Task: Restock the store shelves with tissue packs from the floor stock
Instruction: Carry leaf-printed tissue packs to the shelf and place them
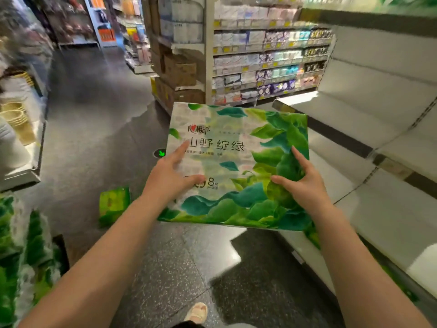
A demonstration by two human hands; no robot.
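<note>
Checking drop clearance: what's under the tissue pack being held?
Under the tissue pack, held by the left hand and right hand, dark speckled floor and the white shelf's lower front edge show. Whatever lies directly beneath the pack is covered.

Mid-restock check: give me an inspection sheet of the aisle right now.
Surface: white shelves on the right, bare where visible.
Job's things: tissue pack held above the floor; more green packs stacked lower left; one pack alone on the dark floor.
Clutter: cardboard boxes at the aisle end.
Grippers: left hand and right hand both grip the pack.
Cables: nothing seen.
Surroundings: stocked shelves behind.
</note>
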